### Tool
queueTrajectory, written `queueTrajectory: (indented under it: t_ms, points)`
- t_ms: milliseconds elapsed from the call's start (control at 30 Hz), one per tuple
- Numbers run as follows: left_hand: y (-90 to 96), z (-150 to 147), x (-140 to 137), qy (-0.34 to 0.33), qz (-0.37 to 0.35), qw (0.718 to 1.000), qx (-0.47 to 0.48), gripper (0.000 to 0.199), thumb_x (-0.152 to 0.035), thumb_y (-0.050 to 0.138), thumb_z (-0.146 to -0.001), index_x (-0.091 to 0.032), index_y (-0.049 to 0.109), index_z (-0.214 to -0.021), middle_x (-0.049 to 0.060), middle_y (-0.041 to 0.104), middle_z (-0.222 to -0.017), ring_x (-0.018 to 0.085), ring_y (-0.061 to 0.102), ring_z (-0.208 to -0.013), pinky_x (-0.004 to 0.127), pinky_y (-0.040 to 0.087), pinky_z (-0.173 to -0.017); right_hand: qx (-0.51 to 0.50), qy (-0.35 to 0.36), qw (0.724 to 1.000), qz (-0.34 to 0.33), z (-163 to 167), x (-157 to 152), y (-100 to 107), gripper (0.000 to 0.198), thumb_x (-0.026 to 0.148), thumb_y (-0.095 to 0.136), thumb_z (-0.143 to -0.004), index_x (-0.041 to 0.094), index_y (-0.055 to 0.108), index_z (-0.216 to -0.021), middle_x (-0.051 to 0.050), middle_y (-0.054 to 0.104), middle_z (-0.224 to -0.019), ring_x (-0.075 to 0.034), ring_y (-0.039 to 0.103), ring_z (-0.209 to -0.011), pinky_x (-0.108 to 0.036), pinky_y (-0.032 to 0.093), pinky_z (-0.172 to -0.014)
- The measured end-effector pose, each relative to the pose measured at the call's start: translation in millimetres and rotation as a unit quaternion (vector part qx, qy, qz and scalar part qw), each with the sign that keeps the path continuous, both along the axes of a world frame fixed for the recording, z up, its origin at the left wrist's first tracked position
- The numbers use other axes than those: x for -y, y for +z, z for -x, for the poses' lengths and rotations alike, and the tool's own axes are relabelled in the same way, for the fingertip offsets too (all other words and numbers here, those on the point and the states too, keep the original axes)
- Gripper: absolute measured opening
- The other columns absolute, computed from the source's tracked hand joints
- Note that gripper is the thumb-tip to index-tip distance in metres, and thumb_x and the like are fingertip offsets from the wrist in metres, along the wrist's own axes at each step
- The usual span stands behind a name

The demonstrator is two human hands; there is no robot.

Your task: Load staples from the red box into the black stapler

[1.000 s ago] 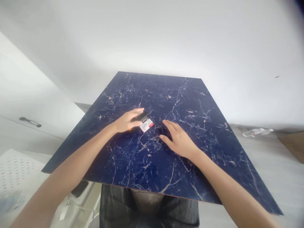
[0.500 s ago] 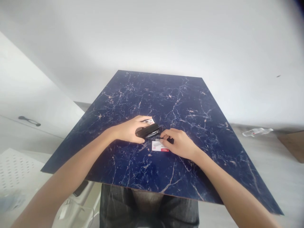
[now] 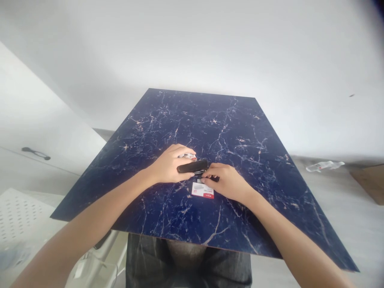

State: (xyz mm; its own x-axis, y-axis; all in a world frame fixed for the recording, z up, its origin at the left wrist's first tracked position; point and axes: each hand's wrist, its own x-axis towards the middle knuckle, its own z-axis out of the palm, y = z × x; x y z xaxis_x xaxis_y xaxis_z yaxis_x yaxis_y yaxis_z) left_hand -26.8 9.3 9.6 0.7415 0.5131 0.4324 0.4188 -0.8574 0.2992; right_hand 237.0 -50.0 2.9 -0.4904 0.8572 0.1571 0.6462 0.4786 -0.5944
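Observation:
My left hand (image 3: 170, 165) is closed around a black stapler (image 3: 193, 166), thumb on the near side and fingers over the far side. The stapler lies low over the table, its right end beside my right fingertips. A white item with print (image 3: 189, 155) shows partly beneath my left forefinger. My right hand (image 3: 227, 181) is pinched at the stapler's right end; what its fingertips hold is too small to make out. Just below them lies a small white and red staple box (image 3: 203, 190), with a small grey piece (image 3: 199, 181) at its top edge.
The dark blue marble-patterned table (image 3: 192, 120) meets a white wall (image 3: 198, 48) at the back. On the floor to the right lie a clear plastic bottle (image 3: 325, 166) and a brown box (image 3: 370, 184). A white cabinet with a dark handle (image 3: 36, 153) stands at left.
My left hand has moved right with the stapler, bringing its end up to my right fingertips. More of the staple box shows, and my right hand has shifted only slightly.

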Motion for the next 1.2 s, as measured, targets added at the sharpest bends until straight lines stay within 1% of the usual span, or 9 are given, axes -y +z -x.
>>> queueTrajectory:
  t_ms: [167, 300, 400, 500, 633, 700, 800, 1000, 1200]
  points:
    - [28.4, 11.1, -0.2, 0.015, 0.071, 0.990, -0.120, 0.033, -0.050, 0.062, -0.098, -0.021, 0.076, -0.103, 0.007, 0.070, -0.092, 0.023, 0.062, -0.084, 0.039, 0.046, -0.081, 0.013, -0.033, 0.999, 0.034, -2.3, -0.8, 3.2, 0.014, 0.023, 0.071, -0.093, 0.027, 0.081, -0.086, 0.001, 0.074, -0.087, -0.015, 0.067, -0.074, -0.030, 0.050, -0.072]
    - [47.1, 30.6, -8.1, 0.018, 0.207, 0.961, -0.183, 0.026, -0.047, 0.072, -0.089, -0.022, 0.074, -0.095, 0.004, 0.069, -0.091, 0.019, 0.062, -0.077, 0.031, 0.041, -0.067, 0.048, -0.056, 0.997, 0.030, -8.9, -2.7, 7.6, 0.013, 0.022, 0.069, -0.093, 0.025, 0.077, -0.083, 0.001, 0.073, -0.086, -0.015, 0.065, -0.073, -0.030, 0.048, -0.069]
    - [45.3, 38.4, -14.6, 0.011, 0.258, 0.945, -0.199, 0.024, -0.046, 0.078, -0.084, -0.023, 0.076, -0.091, 0.003, 0.070, -0.090, 0.019, 0.064, -0.077, 0.029, 0.040, -0.066, 0.020, -0.083, 0.996, 0.007, -11.9, -5.7, 5.6, 0.006, 0.025, 0.073, -0.091, 0.024, 0.074, -0.096, 0.000, 0.073, -0.094, -0.016, 0.065, -0.075, -0.030, 0.050, -0.070]
    - [37.4, 38.0, -17.9, 0.031, 0.264, 0.947, -0.179, 0.027, -0.050, 0.079, -0.085, -0.025, 0.080, -0.095, 0.004, 0.071, -0.091, 0.020, 0.064, -0.079, 0.030, 0.042, -0.069, -0.024, -0.067, 0.997, 0.000, -10.3, -8.7, -0.7, 0.017, 0.025, 0.076, -0.089, 0.024, 0.071, -0.106, -0.002, 0.073, -0.099, -0.017, 0.066, -0.079, -0.030, 0.051, -0.072]
    - [32.4, 33.7, -18.0, 0.041, 0.258, 0.954, -0.150, 0.030, -0.050, 0.077, -0.087, -0.026, 0.081, -0.105, 0.005, 0.072, -0.097, 0.021, 0.065, -0.085, 0.031, 0.044, -0.073, -0.030, -0.073, 0.996, 0.027, -10.6, -12.1, -3.6, 0.013, 0.032, 0.075, -0.092, 0.023, 0.070, -0.083, 0.002, 0.070, -0.078, -0.016, 0.063, -0.068, -0.030, 0.049, -0.063]
    - [32.7, 32.6, -17.6, 0.030, 0.266, 0.953, -0.144, 0.029, -0.048, 0.078, -0.086, -0.026, 0.081, -0.104, 0.005, 0.073, -0.101, 0.021, 0.065, -0.087, 0.031, 0.045, -0.074, -0.037, -0.070, 0.996, 0.047, -17.4, -14.4, 0.6, 0.005, 0.030, 0.075, -0.092, 0.026, 0.074, -0.092, 0.003, 0.075, -0.084, -0.016, 0.068, -0.071, -0.029, 0.052, -0.066]
    - [33.6, 32.0, -17.5, 0.022, 0.263, 0.955, -0.135, 0.024, -0.044, 0.077, -0.086, -0.024, 0.081, -0.098, 0.004, 0.073, -0.099, 0.020, 0.065, -0.084, 0.031, 0.045, -0.074, -0.004, -0.056, 0.997, 0.052, -37.5, -19.5, 11.6, 0.021, 0.025, 0.076, -0.090, 0.030, 0.076, -0.110, 0.003, 0.081, -0.099, -0.017, 0.074, -0.083, -0.030, 0.056, -0.077]
    - [32.8, 34.4, -21.0, 0.053, 0.244, 0.961, -0.122, 0.018, -0.037, 0.077, -0.081, -0.020, 0.073, -0.086, 0.002, 0.069, -0.089, 0.017, 0.063, -0.076, 0.031, 0.046, -0.071, 0.029, -0.108, 0.993, -0.046, -65.6, -23.5, 26.2, 0.011, 0.026, 0.076, -0.090, 0.025, 0.076, -0.101, -0.001, 0.080, -0.096, -0.020, 0.073, -0.080, -0.034, 0.057, -0.077]
    - [32.4, 36.8, -23.7, 0.064, 0.247, 0.959, -0.120, 0.018, -0.036, 0.078, -0.080, -0.021, 0.069, -0.085, 0.002, 0.069, -0.090, 0.017, 0.064, -0.076, 0.030, 0.046, -0.071, 0.063, 0.056, 0.994, -0.068, -31.6, -7.2, 17.3, 0.014, 0.021, 0.066, -0.099, 0.024, 0.079, -0.096, -0.003, 0.079, -0.097, -0.020, 0.074, -0.088, -0.032, 0.057, -0.082]
